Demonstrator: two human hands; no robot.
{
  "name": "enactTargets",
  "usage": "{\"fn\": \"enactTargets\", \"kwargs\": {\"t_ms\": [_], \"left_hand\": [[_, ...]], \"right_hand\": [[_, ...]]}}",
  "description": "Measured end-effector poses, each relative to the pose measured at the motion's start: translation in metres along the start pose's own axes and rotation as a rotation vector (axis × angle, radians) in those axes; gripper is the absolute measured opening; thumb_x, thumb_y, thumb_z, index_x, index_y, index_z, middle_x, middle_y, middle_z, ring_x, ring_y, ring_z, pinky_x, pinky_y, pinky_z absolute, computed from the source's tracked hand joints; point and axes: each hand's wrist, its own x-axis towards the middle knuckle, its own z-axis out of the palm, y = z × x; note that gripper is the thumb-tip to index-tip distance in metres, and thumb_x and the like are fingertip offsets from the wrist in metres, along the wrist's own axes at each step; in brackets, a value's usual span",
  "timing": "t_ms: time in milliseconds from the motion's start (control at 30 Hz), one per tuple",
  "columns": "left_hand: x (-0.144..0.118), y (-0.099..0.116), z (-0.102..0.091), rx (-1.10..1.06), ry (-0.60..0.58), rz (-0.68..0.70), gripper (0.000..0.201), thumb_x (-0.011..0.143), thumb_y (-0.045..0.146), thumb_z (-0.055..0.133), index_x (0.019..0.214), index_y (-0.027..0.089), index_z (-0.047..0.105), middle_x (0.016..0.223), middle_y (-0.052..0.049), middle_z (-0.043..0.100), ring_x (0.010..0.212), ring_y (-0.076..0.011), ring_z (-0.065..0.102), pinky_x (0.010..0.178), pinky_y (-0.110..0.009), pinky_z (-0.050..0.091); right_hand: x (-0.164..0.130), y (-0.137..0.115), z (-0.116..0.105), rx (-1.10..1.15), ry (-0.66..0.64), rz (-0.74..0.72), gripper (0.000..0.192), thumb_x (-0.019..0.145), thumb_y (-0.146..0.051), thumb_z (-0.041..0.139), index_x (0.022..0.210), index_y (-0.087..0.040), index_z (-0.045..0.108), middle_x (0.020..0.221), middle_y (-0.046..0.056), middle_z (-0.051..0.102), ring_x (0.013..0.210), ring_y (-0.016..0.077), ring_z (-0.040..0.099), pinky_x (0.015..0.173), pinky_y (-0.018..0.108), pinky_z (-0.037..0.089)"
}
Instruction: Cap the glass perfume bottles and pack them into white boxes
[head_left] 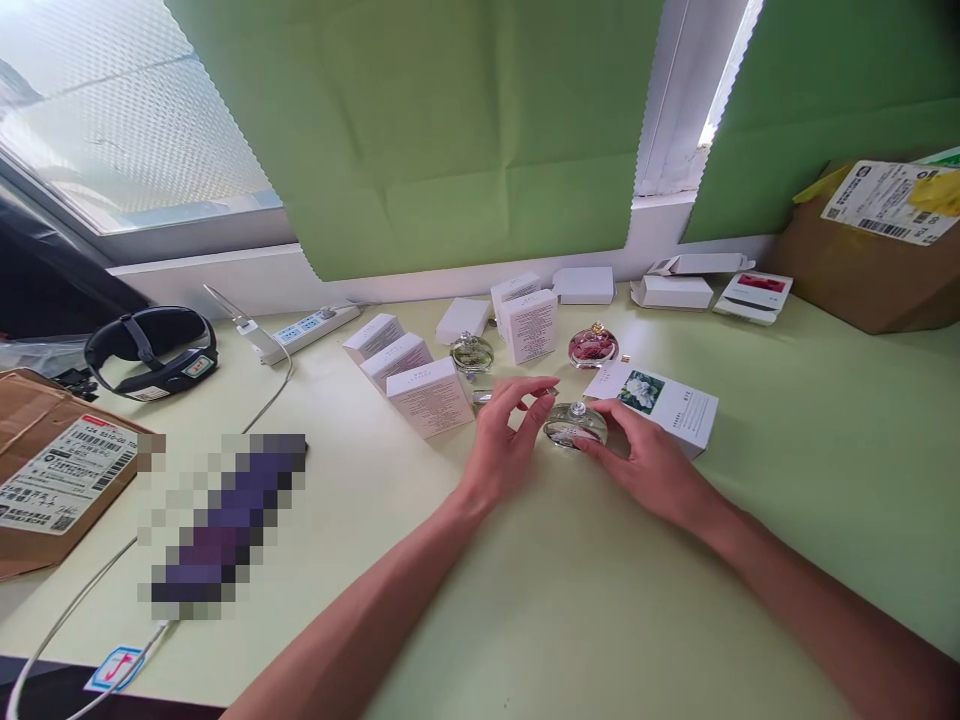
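I see both hands meeting over a clear round perfume bottle (575, 424) that sits on the pale green table (570, 590), a little past the middle of the desk and just in front of a white flower-printed box (660, 398). The bottle is a flattened, lens-like shape; its long axis runs left to right across my view, and its small silver neck points up and slightly away from me (I cannot tell whether a cap is on it).

My left hand (504, 440) rests at the bottle's left edge, fingers loosely curled and slightly spread, with the thumb and forefinger tips reaching toward the bottle's left shoulder; whether they actually touch the glass I cannot tell. My right hand (649, 458) comes in from the right, fingers held together and laid against the bottle's right side, the thumb tucked low in front.

Behind the hands stand a greenish bottle (472, 353) and a red bottle (592, 346), well apart from each other, with an upright white box (529, 326) between them. A row of three white boxes (409, 375) leans to the left of the greenish bottle. A power strip (311, 325) lies near the window sill, and a black headset (152, 350) sits at far left.
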Motion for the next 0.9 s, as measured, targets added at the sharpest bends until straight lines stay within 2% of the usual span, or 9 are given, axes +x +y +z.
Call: {"fn": "enactTargets", "kwargs": {"t_ms": [167, 400, 500, 700, 800, 900], "left_hand": [[-0.004, 0.0078, 0.0055, -0.132, -0.029, -0.059, 0.019, 0.095, 0.032, 0.062, 0.112, 0.024, 0.065, 0.105, -0.003, 0.074, 0.101, -0.0168, 0.066, 0.088, -0.032, 0.048], [-0.0045, 0.0113, 0.0062, -0.193, -0.074, -0.06, 0.017, 0.096, 0.031, 0.059, 0.111, 0.024, 0.066, 0.114, -0.005, 0.073, 0.107, -0.0176, 0.066, 0.094, -0.034, 0.049], [-0.0042, 0.0096, 0.005, -0.185, -0.101, -0.044, 0.018, 0.097, 0.029, 0.059, 0.112, 0.025, 0.066, 0.115, -0.004, 0.072, 0.109, -0.0172, 0.064, 0.094, -0.033, 0.048], [-0.0029, 0.0068, 0.0036, -0.076, -0.079, -0.009, 0.014, 0.093, 0.028, 0.064, 0.106, 0.026, 0.069, 0.109, -0.003, 0.071, 0.106, -0.0185, 0.063, 0.088, -0.033, 0.051], [-0.0025, 0.0084, 0.0038, -0.062, -0.065, 0.001, 0.015, 0.093, 0.027, 0.064, 0.106, 0.026, 0.07, 0.106, -0.003, 0.072, 0.104, -0.0188, 0.063, 0.089, -0.034, 0.051], [-0.0025, 0.0093, 0.0043, -0.062, -0.052, 0.018, 0.016, 0.092, 0.025, 0.065, 0.107, 0.027, 0.071, 0.106, -0.003, 0.072, 0.103, -0.0184, 0.063, 0.09, -0.035, 0.051]], "right_hand": [[-0.0005, -0.0022, 0.0008, 0.02, -0.005, -0.035, 0.041, 0.095, -0.057, 0.051, 0.121, -0.026, 0.059, 0.1, 0.005, 0.068, 0.088, 0.0235, 0.063, 0.074, 0.035, 0.049], [-0.0003, -0.0009, 0.0031, 0.002, -0.01, -0.075, 0.039, 0.096, -0.052, 0.051, 0.125, -0.026, 0.057, 0.093, 0.003, 0.065, 0.082, 0.0221, 0.06, 0.074, 0.035, 0.049], [-0.0009, -0.0002, 0.003, 0.005, -0.016, -0.081, 0.038, 0.097, -0.052, 0.05, 0.122, -0.025, 0.058, 0.089, 0.002, 0.063, 0.078, 0.0207, 0.058, 0.07, 0.034, 0.048], [-0.0012, -0.001, 0.0029, 0.008, -0.033, -0.079, 0.042, 0.097, -0.053, 0.05, 0.128, -0.026, 0.057, 0.097, 0.004, 0.065, 0.078, 0.0198, 0.057, 0.07, 0.034, 0.049], [-0.0017, -0.0005, 0.0034, 0.009, -0.037, -0.075, 0.041, 0.096, -0.053, 0.051, 0.128, -0.027, 0.057, 0.098, 0.004, 0.067, 0.084, 0.0219, 0.06, 0.073, 0.035, 0.051], [-0.003, 0.0006, 0.0043, 0.054, 0.007, -0.099, 0.045, 0.094, -0.05, 0.057, 0.135, -0.031, 0.05, 0.121, 0.005, 0.065, 0.106, 0.0254, 0.062, 0.088, 0.04, 0.053]]}}
